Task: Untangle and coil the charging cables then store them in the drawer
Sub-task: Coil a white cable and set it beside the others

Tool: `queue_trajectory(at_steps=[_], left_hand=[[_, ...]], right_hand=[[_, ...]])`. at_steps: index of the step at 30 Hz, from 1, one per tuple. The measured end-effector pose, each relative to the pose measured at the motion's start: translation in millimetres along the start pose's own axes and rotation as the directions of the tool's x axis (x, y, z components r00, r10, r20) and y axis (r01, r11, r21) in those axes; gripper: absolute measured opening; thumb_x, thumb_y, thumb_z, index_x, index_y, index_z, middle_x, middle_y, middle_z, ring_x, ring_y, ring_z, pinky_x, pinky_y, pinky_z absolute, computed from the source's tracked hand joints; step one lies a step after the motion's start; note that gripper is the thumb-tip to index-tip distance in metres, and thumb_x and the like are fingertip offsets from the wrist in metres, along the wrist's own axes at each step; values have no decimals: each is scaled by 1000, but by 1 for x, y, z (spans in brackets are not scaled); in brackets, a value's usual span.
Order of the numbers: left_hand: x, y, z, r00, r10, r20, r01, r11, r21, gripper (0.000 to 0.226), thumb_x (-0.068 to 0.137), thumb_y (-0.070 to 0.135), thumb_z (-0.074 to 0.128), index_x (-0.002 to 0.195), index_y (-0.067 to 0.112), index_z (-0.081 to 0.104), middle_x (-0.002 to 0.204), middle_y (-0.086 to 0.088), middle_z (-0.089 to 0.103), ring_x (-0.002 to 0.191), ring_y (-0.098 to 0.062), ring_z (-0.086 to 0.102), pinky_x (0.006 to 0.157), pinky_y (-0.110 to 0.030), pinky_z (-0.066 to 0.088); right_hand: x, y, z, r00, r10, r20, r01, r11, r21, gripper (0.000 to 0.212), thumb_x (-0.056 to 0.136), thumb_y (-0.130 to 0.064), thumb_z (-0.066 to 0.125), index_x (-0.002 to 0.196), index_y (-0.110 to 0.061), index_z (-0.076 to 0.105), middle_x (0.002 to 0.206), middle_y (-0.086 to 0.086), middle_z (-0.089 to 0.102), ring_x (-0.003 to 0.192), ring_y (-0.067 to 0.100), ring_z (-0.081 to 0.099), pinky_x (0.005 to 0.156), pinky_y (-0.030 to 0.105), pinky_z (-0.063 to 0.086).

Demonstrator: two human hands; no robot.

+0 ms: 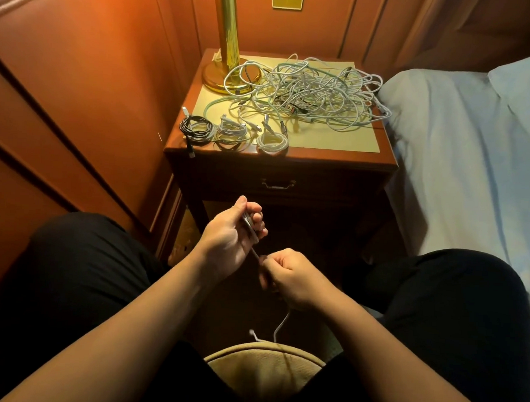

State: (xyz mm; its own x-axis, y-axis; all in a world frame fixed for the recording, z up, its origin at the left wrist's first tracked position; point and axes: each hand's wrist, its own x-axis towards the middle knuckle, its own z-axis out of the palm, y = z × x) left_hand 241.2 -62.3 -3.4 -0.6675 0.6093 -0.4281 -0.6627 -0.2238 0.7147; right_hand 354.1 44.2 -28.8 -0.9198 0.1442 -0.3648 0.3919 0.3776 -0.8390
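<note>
Fingers of left hand [238, 230] curled round white cable [252, 235] loops, right hand [288, 275] pinching its run, tail dangling near lap. Mid-coil; next, feeding slack evenly. Farther off: closed drawer [278, 183], three finished coils [233, 133] on desk [335, 143] edge, tangled pile [309, 91] behind.

Tabletop was crowded: the tangled cables [306, 94] filled the back, the lamp base [223, 77] blocked the back-left corner, 3 coiled cables [233, 133] lined the front edge. Bare surface lay front-right. The closed drawer [278, 184] stood unobstructed below.
</note>
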Motion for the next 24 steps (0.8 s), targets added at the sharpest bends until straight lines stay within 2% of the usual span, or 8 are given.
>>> queue_trajectory(at_steps=[3, 5, 8, 11, 14, 17, 21, 24], left_hand=[[-1, -4, -5, 985, 85, 153, -132, 935, 330, 43, 112, 30, 35, 91, 6, 64, 75, -2, 63, 69, -13, 60, 74, -31, 53], [-3, -7, -9, 964, 101, 245, -231, 774, 590, 46, 111, 34, 36, 93, 5, 68, 77, -4, 67, 74, -16, 64, 75, -30, 55], [-1, -10, -15, 934, 76, 348, -332, 541, 773, 52, 109, 45, 38, 89, 10, 71, 84, -7, 68, 80, -25, 65, 78, -40, 54], [-2, -11, -16, 905, -46, 423, -311, 606, 732, 58, 105, 50, 39, 78, 4, 61, 74, -10, 57, 66, -27, 53, 65, -42, 46], [-3, -11, -11, 890, -121, 440, -261, 654, 710, 70, 105, 56, 29, 76, -4, 53, 65, -3, 46, 56, -17, 41, 56, -30, 39], [-5, -10, -9, 871, -208, 444, -208, 663, 719, 77, 101, 61, 22, 75, -6, 49, 57, -1, 37, 51, -17, 34, 52, -26, 36], [-10, -11, -7, 858, -297, 418, -29, 785, 618, 57, 100, 58, 34, 66, 13, 48, 53, 2, 28, 47, -14, 27, 48, -25, 28], [-10, -15, -6, 874, -286, 393, 55, 861, 505, 50, 103, 44, 40, 61, 19, 42, 57, 0, 23, 48, -13, 20, 47, -25, 22]], right_hand=[[-8, -6, -5, 996, -79, -40, 76, 994, -73, 41, 104, -31, 52, 67, -21, 68, 63, 3, 65, 57, 19, 58, 57, 38, 45], [-14, -10, -10, 986, -155, -58, 148, 982, -114, 39, 102, -26, 56, 64, -19, 67, 57, -4, 62, 52, 8, 56, 52, 28, 44], [-19, -10, -19, 957, -260, -127, 234, 954, -189, 36, 98, -38, 50, 73, -20, 68, 64, -1, 65, 57, 14, 60, 55, 36, 49], [-22, -10, -30, 912, -371, -178, 284, 881, -378, 30, 102, -42, 46, 98, -23, 70, 77, -15, 65, 66, 4, 60, 59, 23, 47], [-20, -9, -41, 834, -478, -277, 322, 829, -458, 22, 101, -40, 54, 97, -24, 68, 84, -13, 67, 71, 5, 63, 62, 29, 53], [-16, -2, -49, 780, -491, -388, 336, 852, -402, 14, 97, -36, 68, 98, -22, 71, 85, -12, 69, 74, 5, 67, 63, 30, 56], [-10, 3, -44, 854, -326, -406, 283, 945, -163, 12, 101, -30, 67, 104, -24, 78, 90, -10, 75, 85, 6, 71, 73, 32, 60], [-3, 6, -28, 923, -201, -329, 205, 979, -22, 22, 106, -35, 57, 103, -28, 78, 85, -4, 76, 80, 22, 73, 73, 50, 60]])
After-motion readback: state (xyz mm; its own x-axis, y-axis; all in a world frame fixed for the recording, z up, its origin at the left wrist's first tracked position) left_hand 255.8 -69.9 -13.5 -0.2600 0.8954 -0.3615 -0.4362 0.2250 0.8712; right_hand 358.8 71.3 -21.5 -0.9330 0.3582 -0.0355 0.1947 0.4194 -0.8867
